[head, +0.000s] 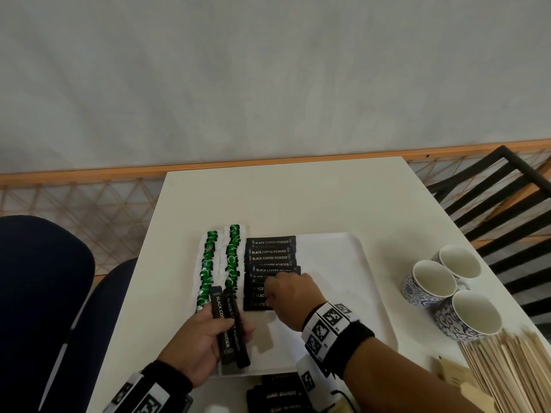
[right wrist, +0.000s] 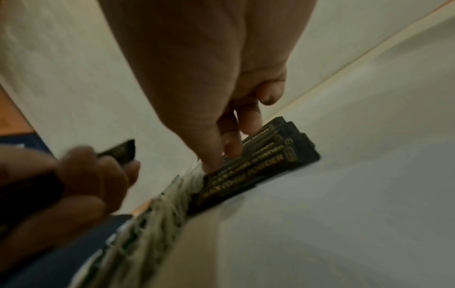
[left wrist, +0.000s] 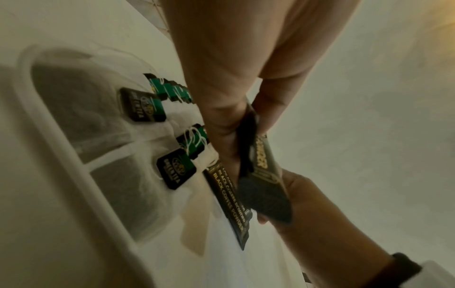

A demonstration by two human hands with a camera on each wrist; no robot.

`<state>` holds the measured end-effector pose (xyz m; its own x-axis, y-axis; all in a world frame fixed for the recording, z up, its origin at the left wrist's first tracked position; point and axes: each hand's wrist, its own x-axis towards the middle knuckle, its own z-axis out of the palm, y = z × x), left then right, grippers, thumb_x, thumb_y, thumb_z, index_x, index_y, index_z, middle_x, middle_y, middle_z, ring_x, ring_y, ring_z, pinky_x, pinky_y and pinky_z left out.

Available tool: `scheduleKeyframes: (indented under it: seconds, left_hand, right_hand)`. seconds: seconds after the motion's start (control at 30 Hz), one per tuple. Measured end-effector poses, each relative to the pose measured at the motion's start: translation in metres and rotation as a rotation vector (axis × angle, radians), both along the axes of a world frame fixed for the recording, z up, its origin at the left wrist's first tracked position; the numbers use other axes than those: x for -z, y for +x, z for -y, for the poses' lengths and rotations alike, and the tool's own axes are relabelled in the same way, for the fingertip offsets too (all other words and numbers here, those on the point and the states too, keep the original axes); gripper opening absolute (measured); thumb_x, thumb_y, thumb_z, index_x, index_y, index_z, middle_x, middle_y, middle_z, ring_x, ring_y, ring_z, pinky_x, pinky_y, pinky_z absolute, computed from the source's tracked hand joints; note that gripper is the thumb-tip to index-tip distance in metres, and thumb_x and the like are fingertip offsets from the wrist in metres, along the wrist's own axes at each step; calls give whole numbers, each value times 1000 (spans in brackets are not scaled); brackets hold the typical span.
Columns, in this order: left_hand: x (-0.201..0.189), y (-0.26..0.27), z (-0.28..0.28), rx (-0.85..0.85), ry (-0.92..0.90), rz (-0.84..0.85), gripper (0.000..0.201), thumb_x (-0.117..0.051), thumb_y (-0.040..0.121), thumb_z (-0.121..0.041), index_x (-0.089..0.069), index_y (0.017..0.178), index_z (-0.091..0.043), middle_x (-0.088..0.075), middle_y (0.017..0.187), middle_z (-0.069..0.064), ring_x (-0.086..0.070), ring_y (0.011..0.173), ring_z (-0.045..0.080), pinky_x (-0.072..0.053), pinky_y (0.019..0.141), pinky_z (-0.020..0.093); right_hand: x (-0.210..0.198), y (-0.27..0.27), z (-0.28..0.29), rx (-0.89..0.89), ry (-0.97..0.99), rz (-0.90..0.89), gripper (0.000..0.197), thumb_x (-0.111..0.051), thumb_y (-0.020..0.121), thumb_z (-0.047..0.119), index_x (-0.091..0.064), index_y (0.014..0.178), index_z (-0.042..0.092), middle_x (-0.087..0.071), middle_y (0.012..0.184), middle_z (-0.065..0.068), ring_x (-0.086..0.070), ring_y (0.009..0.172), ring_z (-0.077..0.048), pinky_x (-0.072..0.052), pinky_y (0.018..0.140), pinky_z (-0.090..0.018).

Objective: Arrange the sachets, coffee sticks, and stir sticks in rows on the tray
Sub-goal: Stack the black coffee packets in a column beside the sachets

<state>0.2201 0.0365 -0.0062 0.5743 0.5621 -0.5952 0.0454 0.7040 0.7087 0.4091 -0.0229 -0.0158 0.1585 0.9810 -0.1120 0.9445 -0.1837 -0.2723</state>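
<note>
2 sachet rows (head: 219, 263) set on tray (head: 343, 263); coffee-stick row (head: 269, 257) part-built under your right hand's (head: 290, 296) fingertips. Left hand (head: 193, 344) grips 2 spare coffee sticks (head: 229, 326). Stir sticks (head: 507, 371) untouched on table (head: 298, 198).

Dim, soft light; blurred wrist views

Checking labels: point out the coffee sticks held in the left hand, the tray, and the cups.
coffee sticks (head: 228, 329), head view, middle of printed face.
tray (head: 362, 251), head view, far right rim.
cups (head: 433, 278), head view, inside of middle cup.
</note>
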Motion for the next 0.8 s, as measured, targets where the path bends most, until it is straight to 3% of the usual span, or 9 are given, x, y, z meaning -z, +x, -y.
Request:
scheduleKeyframes:
  seconds: [0.1,0.17,0.3,0.4,0.5,0.63,0.8]
  left_hand:
    - [-2,3,1,-4,17,-11,29,-43,92,12,-51,117,1,-66,94,27,-67,82,37,-57,69,43]
    - [-1,5,2,-17,41,-33,30,-46,91,12,-52,119,0,-64,103,29,-66,85,36,-56,63,41]
    - [1,9,4,-18,56,-24,27,-49,91,9,-52,118,7,-61,115,34,-65,90,37,-58,76,45]
    - [-2,9,6,2,67,8,24,-50,91,9,-55,114,7,-68,104,29,-69,82,32,-60,64,37]
    - [-3,11,8,24,63,23,23,-49,92,7,-53,114,13,-68,96,27,-69,74,30,-58,59,34]
    - [-1,9,5,-57,56,-22,17,-47,98,-7,-57,106,4,-62,82,17,-64,71,30,-59,57,34]
    - [-2,7,4,-136,35,-68,30,-41,102,-23,-59,100,1,-55,68,11,-58,62,27,-58,52,33]
  right_hand:
    - [-11,-7,5,57,7,-365,24,-57,91,43,-64,93,20,-64,86,6,-59,79,-12,-48,73,-26]
    - [-17,-12,7,10,-53,-523,31,-64,86,49,-66,94,19,-63,83,8,-56,75,-6,-46,67,-18]
    - [-13,-15,12,-17,-42,-529,27,-72,82,43,-67,97,21,-67,89,5,-61,81,-9,-47,70,-18]
    - [-7,-18,17,3,3,-578,22,-73,81,39,-69,94,22,-63,85,12,-58,76,-5,-46,69,-17]
    - [-7,-19,21,50,1,-644,13,-70,84,33,-67,90,22,-62,80,12,-58,74,-5,-48,69,-19]
    - [-9,-3,23,106,-41,-467,9,-64,88,31,-61,86,23,-56,74,12,-55,74,-10,-46,68,-24]
    - [-7,10,21,107,-210,-113,11,-58,91,33,-62,93,23,-65,101,0,-59,98,-23,-44,86,-33]
